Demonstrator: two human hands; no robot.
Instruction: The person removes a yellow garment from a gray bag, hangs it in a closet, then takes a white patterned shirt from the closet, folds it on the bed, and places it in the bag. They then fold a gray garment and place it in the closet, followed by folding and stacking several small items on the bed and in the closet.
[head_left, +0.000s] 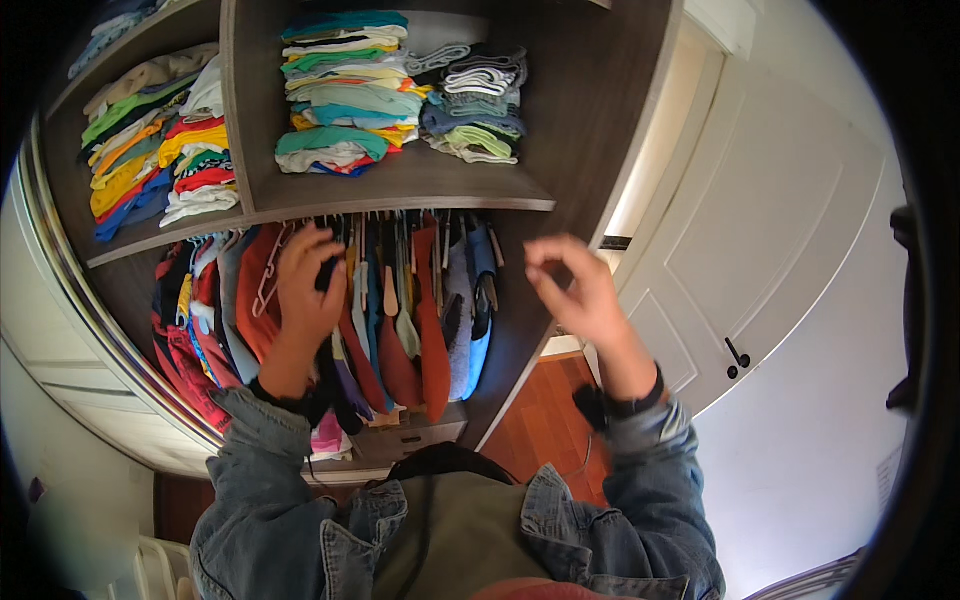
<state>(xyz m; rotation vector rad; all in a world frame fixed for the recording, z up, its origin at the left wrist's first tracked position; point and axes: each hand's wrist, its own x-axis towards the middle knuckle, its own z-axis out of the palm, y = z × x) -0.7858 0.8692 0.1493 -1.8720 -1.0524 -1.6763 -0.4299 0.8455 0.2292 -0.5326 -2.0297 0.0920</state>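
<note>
My left hand (309, 289) is raised in front of the hanging clothes, fingers bent and spread from the thumb, with nothing in it. Just beside it, a pale pink hanger (262, 296) shows against an orange-red garment (251, 259). To the right, my right hand (581, 289) is held up before the wardrobe's side panel (517, 300). Its fingers curl loosely toward the thumb around an empty gap. Between the hands hang several garments, among them a rust-red one (431, 337) and a blue one (480, 337). My left hand and forearm hide part of the row.
Above the hanging clothes, a shelf (420, 191) bears a tall stack of folded shirts (349, 94) and folded clothes (476, 105). More folded stacks (135, 165) fill the left compartment. A drawer (412, 439) sits below. A white door (750, 225) with a black handle stands at right.
</note>
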